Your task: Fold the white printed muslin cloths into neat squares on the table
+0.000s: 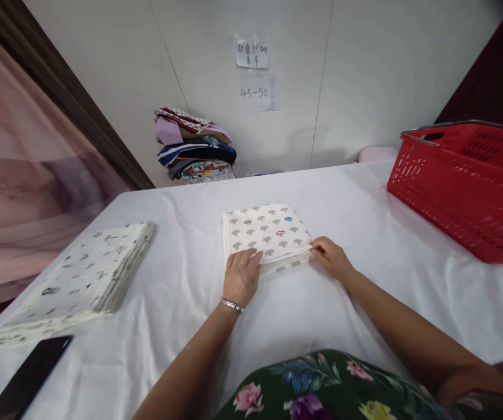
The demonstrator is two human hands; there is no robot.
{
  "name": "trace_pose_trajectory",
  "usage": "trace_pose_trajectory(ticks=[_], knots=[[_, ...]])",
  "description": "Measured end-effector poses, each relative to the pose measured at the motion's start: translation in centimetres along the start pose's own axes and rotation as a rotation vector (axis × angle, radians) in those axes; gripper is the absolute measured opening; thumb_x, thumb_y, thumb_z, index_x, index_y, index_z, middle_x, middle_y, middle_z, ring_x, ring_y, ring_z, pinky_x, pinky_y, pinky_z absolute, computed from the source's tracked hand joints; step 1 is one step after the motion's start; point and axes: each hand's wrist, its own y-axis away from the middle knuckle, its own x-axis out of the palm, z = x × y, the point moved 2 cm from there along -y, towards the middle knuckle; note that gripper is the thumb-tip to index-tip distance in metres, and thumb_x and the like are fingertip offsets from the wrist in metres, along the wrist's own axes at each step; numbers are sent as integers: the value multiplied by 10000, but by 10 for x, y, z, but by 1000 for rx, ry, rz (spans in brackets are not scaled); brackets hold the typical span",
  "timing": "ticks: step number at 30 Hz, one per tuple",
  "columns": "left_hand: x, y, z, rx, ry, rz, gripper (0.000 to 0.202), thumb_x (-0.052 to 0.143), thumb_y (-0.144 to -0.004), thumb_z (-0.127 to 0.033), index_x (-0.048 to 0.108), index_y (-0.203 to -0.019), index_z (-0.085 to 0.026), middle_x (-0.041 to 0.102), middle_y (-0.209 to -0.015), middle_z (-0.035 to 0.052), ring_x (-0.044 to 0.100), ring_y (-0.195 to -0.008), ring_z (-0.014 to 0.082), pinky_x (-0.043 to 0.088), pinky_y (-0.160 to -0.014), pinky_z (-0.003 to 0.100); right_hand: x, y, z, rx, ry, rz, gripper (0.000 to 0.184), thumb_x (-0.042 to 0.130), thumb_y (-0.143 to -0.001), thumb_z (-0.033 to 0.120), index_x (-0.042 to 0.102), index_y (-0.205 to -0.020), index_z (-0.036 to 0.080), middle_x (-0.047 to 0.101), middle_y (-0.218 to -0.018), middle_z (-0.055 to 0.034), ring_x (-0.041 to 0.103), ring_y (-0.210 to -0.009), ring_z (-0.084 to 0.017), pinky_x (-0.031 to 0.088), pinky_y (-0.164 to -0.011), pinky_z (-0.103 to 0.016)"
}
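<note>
A folded white cloth [264, 229] printed with grey mushrooms, plus a green, a blue and a red one, lies in the middle of the table. My left hand [241, 277], with a silver bracelet at the wrist, rests its fingers over the cloth's near left corner, fingers stretched out. At the near right corner, my right hand [332, 258] pinches the layered edge between thumb and fingers. The thumb of the left hand is partly out of sight. Several layers show along the near edge of the cloth.
A folded patterned cloth [80, 271] lies on the left, with a black phone [30, 379] in front. The red basket [461, 198] stands at the right. Behind the white-covered table [181, 338] are stacked fabrics [196, 153] and a wall with paper signs [255, 92].
</note>
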Motion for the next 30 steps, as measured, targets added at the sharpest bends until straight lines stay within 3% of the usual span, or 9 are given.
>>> trace_pose_trajectory(ticks=[7,11,15,22,30], knots=[[27,-31,-54,183,113,68,212,473,-843,-133,646,-917,-231,590,-1141,43,475,-1104,212,336,-982,421,-1,-3,-3,-31,-61,-20,68,461,-843,217,527,-860,220,559,-825,-26,527,-724,-154,434,-644,-281],[44,-46,-53,150,76,109,207,470,-851,-157,656,-903,-231,593,-1135,50,477,-1105,219,333,-986,429,-2,-2,-4,-47,-100,-11,85,454,-856,229,538,-872,223,574,-866,-40,540,-768,-164,450,-676,-299],[49,-48,-48,140,51,109,250,453,-852,-134,654,-958,-240,584,-1150,57,472,-1111,225,333,-979,432,-2,-3,-4,-67,-138,-23,105,450,-862,235,549,-894,225,582,-889,-44,550,-790,-167,461,-691,-306],[58,-53,-62,146,36,154,215,493,-842,-179,615,-1005,-246,549,-1208,53,459,-1121,229,329,-971,447,-3,-5,-3,-66,-151,-22,119,457,-856,201,560,-912,223,581,-879,-41,551,-782,-160,463,-680,-298],[66,-66,-71,127,5,141,118,534,-817,-221,626,-887,-197,556,-1202,77,460,-1129,262,338,-961,476,-6,-4,-1,-99,-182,0,204,433,-825,143,558,-965,222,584,-933,-54,558,-829,-165,472,-674,-299]])
